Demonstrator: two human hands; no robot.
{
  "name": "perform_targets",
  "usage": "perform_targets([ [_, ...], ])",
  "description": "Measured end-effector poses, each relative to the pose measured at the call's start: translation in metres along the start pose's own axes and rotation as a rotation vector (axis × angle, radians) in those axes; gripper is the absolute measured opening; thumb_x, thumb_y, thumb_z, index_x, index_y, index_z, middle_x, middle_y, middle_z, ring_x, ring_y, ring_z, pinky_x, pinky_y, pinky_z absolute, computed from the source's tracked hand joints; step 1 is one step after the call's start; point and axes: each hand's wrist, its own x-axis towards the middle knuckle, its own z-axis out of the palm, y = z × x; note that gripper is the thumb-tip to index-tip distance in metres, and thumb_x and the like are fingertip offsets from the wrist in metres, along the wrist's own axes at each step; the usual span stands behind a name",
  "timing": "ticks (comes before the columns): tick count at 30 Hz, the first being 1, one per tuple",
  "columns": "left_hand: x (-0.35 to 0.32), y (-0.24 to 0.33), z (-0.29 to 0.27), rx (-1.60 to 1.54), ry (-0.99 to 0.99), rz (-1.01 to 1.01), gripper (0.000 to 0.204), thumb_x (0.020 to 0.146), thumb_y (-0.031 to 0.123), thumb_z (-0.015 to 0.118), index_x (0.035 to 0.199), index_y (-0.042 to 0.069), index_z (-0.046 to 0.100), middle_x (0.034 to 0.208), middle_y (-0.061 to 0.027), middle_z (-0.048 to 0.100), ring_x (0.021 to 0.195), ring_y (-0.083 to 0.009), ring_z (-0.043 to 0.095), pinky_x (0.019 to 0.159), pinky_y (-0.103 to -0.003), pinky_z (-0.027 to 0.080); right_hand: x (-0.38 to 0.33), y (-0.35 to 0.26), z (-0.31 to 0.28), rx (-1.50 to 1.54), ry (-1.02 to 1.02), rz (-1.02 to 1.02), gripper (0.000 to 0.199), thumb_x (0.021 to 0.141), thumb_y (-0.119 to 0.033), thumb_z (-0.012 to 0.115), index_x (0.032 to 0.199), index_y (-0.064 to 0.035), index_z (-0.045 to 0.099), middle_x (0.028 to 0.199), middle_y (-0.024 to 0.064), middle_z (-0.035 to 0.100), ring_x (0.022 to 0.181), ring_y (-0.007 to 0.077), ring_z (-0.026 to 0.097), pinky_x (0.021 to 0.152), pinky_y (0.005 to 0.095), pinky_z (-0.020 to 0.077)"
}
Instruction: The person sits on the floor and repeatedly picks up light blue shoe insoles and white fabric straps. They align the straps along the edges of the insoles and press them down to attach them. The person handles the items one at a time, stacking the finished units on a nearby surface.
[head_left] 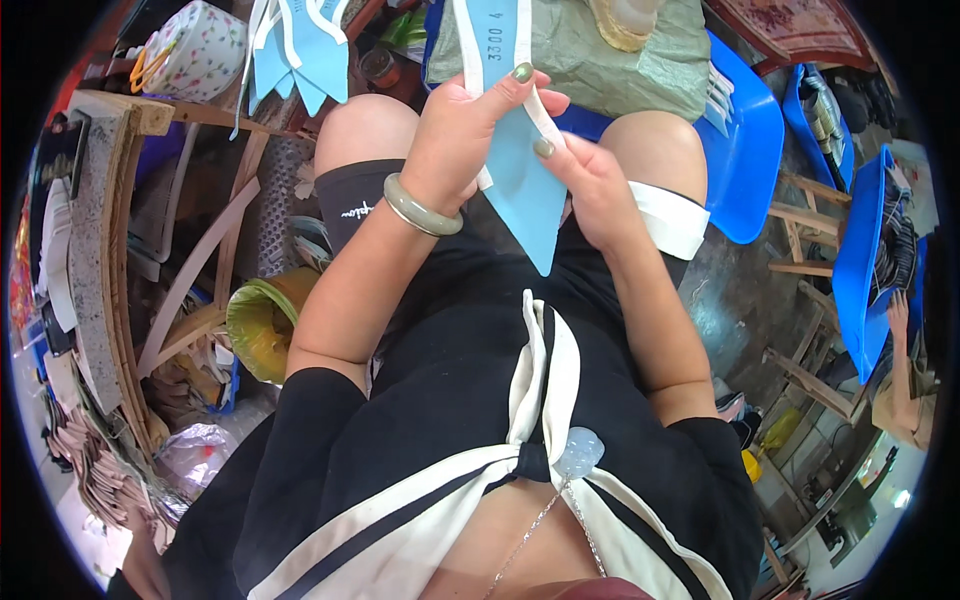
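A light blue, pointed flat piece with white strips along its edges is held over my lap, its tip toward me. My left hand is closed on its left side, thumb pressed on top near the middle. The thumb and fingers of my right hand pinch its right edge, where a white strip runs. Fingers beneath the piece are partly hidden. Similar blue pieces with white strips lie in a bunch at the upper left, apart from my hands.
A green woven sack lies beyond my knees, by a blue plastic tub. At right, another blue tub holds dark items near another person's arm. At left stand a wooden bench and a yellow-lined bin.
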Motion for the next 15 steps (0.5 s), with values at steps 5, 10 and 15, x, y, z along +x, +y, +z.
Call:
perform_targets([
  [5, 0.001, -0.009, -0.005, -0.064, 0.012, 0.014, 0.048, 0.098, 0.039, 0.046, 0.118, -0.005, 0.052, 0.102, -0.0199, 0.066, 0.088, -0.0220, 0.067, 0.079, -0.032, 0.055, -0.012, 0.006, 0.007, -0.013, 0.028, 0.039, 0.035, 0.100, -0.030, 0.047, 0.097, 0.0002, 0.064, 0.087, 0.0038, 0.066, 0.077, 0.0076, 0.060, 0.069, 0.0228, 0.0473],
  [10, 0.022, 0.027, -0.020, 0.005, -0.157, -0.127, 0.064, 0.094, 0.058, 0.042, 0.117, -0.001, 0.053, 0.086, -0.0114, 0.065, 0.073, -0.0145, 0.065, 0.065, -0.027, 0.054, -0.023, 0.036, 0.018, -0.008, -0.003, 0.127, 0.035, 0.097, -0.032, 0.052, 0.105, -0.0002, 0.065, 0.085, 0.0001, 0.063, 0.078, 0.0064, 0.056, 0.068, 0.0239, 0.0463],
  [15, 0.008, 0.062, -0.011, 0.486, -0.294, -0.273, 0.046, 0.095, 0.047, 0.051, 0.099, 0.002, 0.058, 0.075, -0.0057, 0.062, 0.061, -0.0111, 0.061, 0.056, -0.025, 0.050, 0.022, -0.039, -0.021, -0.122, -0.032, -0.206, 0.039, 0.099, -0.035, 0.048, 0.114, -0.0033, 0.064, 0.086, 0.0007, 0.063, 0.076, 0.0098, 0.057, 0.066, 0.0255, 0.0458],
])
